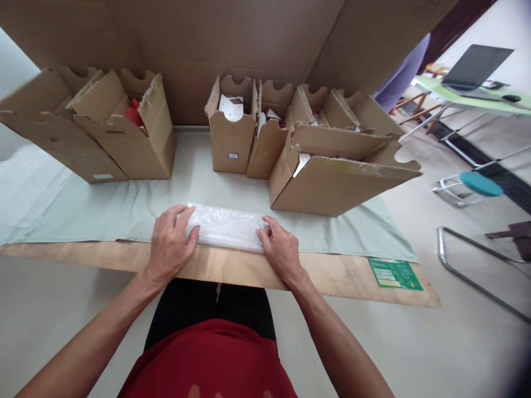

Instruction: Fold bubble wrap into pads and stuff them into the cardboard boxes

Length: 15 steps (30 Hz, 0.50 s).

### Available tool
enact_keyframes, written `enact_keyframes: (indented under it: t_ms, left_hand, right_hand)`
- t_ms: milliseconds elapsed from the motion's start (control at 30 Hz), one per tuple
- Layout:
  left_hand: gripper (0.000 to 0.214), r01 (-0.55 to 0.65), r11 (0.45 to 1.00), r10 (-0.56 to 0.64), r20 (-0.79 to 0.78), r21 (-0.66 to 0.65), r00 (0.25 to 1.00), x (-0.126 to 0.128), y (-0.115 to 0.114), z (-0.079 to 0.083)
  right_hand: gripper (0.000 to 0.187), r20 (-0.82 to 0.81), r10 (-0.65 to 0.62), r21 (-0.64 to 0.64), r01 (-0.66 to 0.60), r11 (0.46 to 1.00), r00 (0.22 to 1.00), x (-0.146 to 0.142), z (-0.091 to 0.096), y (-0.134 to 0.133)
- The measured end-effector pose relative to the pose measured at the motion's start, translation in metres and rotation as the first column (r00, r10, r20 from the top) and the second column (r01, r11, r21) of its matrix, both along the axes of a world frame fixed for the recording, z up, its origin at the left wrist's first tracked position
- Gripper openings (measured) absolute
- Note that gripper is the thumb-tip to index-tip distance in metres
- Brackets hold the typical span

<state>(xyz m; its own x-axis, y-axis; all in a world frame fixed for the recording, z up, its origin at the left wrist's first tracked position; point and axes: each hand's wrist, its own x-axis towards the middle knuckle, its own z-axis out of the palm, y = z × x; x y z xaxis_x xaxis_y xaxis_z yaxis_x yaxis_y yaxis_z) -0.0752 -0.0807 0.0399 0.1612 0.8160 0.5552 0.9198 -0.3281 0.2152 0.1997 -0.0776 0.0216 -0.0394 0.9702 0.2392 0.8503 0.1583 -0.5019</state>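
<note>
A flat, oblong bundle of clear bubble wrap (228, 225) lies near the table's front edge, on the pale green cloth (191, 160). What is inside the wrap, if anything, cannot be made out. My left hand (171, 240) grips the bundle's left end, thumb on the near side and fingers toward the far corner. At the opposite end, my right hand (281, 246) holds the wrap with its thumb and curled fingers. Both wrists hang over the bare wooden strip (232, 266) at the front.
Several open cardboard boxes stand behind, among them a left box (136, 132), a middle box (232, 138) and a wide right box (332, 182). A tall cardboard panel (232, 38) backs them. More bubble wrap (29, 193) lies left. A stool (480, 183) stands on the right.
</note>
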Motion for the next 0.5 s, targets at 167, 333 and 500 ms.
enact_keyframes:
  t_ms: [167,333,500]
  left_hand:
    - [0.040,0.197,0.954,-0.236,-0.159,-0.227,0.959,0.025,-0.003,-0.011]
    - [0.050,0.100,0.917,-0.205,-0.242,-0.385,0.949,0.036,-0.003,-0.022]
    - [0.052,0.078,0.918,-0.189,-0.254,-0.390,0.949,0.035,-0.005,-0.020]
  right_hand:
    - [0.031,0.043,0.004,0.035,-0.005,0.999,0.999,0.004,0.001,0.000]
    - [0.028,0.134,0.082,0.355,-0.125,0.927,0.988,-0.008,0.015,-0.015]
    - [0.026,0.304,0.382,0.248,-0.460,0.852,0.872,-0.026,0.010,-0.026]
